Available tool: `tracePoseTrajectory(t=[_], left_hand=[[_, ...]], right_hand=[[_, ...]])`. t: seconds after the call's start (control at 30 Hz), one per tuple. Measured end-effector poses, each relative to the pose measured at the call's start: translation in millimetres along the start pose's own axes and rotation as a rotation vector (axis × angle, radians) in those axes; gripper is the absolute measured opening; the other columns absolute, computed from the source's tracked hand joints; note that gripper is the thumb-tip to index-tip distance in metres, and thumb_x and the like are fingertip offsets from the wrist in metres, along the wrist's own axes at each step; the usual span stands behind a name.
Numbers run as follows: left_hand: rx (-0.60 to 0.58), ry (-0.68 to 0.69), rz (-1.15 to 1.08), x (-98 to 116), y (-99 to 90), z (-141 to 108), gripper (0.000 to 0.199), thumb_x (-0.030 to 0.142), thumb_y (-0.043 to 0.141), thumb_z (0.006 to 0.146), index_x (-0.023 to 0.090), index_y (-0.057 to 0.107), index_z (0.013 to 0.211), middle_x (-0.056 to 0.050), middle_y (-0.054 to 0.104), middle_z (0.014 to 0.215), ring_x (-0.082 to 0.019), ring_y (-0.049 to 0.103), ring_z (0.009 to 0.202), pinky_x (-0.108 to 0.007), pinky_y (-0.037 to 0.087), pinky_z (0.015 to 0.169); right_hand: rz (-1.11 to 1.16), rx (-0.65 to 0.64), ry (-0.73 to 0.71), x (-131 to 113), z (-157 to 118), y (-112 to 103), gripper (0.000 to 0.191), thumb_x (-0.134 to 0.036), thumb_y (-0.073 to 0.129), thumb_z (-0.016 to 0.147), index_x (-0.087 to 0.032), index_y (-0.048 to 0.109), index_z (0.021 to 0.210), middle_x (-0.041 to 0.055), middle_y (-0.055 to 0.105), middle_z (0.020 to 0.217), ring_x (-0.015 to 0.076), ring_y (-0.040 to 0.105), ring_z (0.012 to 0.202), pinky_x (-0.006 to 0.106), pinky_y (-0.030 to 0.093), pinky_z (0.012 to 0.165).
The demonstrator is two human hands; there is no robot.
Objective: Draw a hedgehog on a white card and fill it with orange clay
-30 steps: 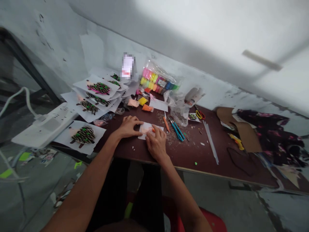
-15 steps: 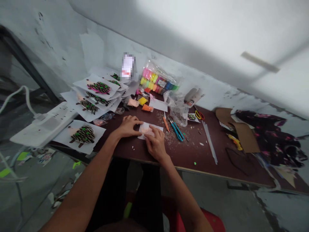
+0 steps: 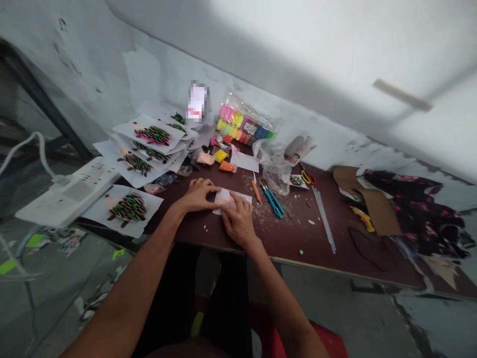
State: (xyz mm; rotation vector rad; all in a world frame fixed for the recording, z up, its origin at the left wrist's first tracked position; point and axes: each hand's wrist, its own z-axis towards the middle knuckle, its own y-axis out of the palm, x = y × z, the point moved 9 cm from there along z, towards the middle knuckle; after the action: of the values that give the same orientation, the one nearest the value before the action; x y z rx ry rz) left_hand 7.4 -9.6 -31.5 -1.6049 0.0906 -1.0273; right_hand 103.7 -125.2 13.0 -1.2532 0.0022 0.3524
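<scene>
1. Right hand [image 3: 238,221], fingers spread and holding nothing, presses on a white paper slip [image 3: 220,209] bearing pale pink clay [image 3: 227,200].
2. Left hand [image 3: 197,195], also open, touches the slip's left edge.
3. Dark maroon tabletop [image 3: 294,238] has a bare strip in front; open room lies rightward before teal-handled scissors [image 3: 273,205].

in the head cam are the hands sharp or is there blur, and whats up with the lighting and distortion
In the head view, the left hand and right hand look fairly sharp, the wide, tilted framing slants the table edge, bright light washes out the wall, and a pixelated patch obscures something above the papers.
</scene>
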Motion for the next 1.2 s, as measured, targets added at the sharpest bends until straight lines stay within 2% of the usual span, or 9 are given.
tracePoseTrajectory(t=[0.1,0.23,0.43,0.6,0.8,0.93,1.2], left_hand=[[-0.006,0.003,0.002,-0.2,0.1,0.1,0.06,0.059,0.069,0.068,0.037,0.066,0.125,-0.003,0.059,0.116,-0.029,0.044,0.111,-0.041,0.029,0.096],[-0.023,0.005,0.001,0.6,-0.4,-0.1,0.06,0.057,0.068,0.068,0.037,0.066,0.125,-0.003,0.059,0.116,-0.029,0.045,0.11,-0.042,0.029,0.096],[-0.03,0.008,0.011,1.4,-1.8,-0.1,0.058,0.05,0.067,0.068,0.035,0.067,0.124,-0.003,0.059,0.116,-0.028,0.046,0.11,-0.041,0.029,0.098],[-0.022,0.007,0.015,2.1,-2.7,-0.3,0.056,0.047,0.067,0.068,0.035,0.067,0.122,-0.002,0.06,0.115,-0.027,0.047,0.109,-0.042,0.03,0.099],[-0.014,0.003,0.014,2.6,-2.4,-0.9,0.056,0.047,0.067,0.069,0.032,0.067,0.123,-0.003,0.06,0.115,-0.028,0.047,0.11,-0.041,0.03,0.098],[-0.006,0.009,0.017,2.0,-2.3,-0.4,0.056,0.05,0.066,0.07,0.033,0.067,0.123,-0.003,0.06,0.115,-0.027,0.047,0.109,-0.041,0.03,0.098],[-0.008,0.004,0.015,3.0,-3.3,-0.6,0.056,0.044,0.067,0.067,0.031,0.068,0.122,-0.003,0.06,0.115,-0.028,0.047,0.11,-0.042,0.03,0.098]], right_hand=[[0.013,0.022,-0.003,0.0,-0.8,-3.0,0.024,-0.026,0.056,0.094,-0.029,0.072,0.112,0.0078,0.044,0.149,0.0282,0.041,0.131,0.046,0.032,0.106],[0.031,0.057,-0.002,-0.3,-1.3,-7.1,0.027,-0.026,0.056,0.094,-0.03,0.069,0.117,0.0077,0.044,0.149,0.0272,0.039,0.134,0.046,0.033,0.107],[0.003,0.004,0.002,-2.4,1.4,-1.8,0.027,-0.03,0.057,0.094,-0.03,0.069,0.118,0.0086,0.043,0.15,0.0295,0.037,0.134,0.049,0.032,0.107],[0.009,0.018,-0.007,-2.3,0.6,-2.7,0.026,-0.03,0.054,0.095,-0.029,0.07,0.116,0.0088,0.041,0.151,0.0288,0.038,0.134,0.048,0.031,0.107],[-0.022,-0.001,-0.009,-1.7,0.7,0.4,0.033,-0.031,0.056,0.095,-0.033,0.065,0.126,0.0077,0.038,0.154,0.0294,0.035,0.137,0.048,0.03,0.107],[-0.069,-0.018,-0.002,-2.7,1.5,1.7,0.031,-0.033,0.054,0.096,-0.033,0.067,0.124,0.0063,0.039,0.154,0.0286,0.034,0.137,0.047,0.029,0.108],[-0.093,0.007,0.024,-2.3,-0.7,-3.7,0.025,-0.033,0.053,0.096,-0.03,0.072,0.113,0.0065,0.039,0.155,0.0276,0.035,0.137,0.045,0.028,0.108]])
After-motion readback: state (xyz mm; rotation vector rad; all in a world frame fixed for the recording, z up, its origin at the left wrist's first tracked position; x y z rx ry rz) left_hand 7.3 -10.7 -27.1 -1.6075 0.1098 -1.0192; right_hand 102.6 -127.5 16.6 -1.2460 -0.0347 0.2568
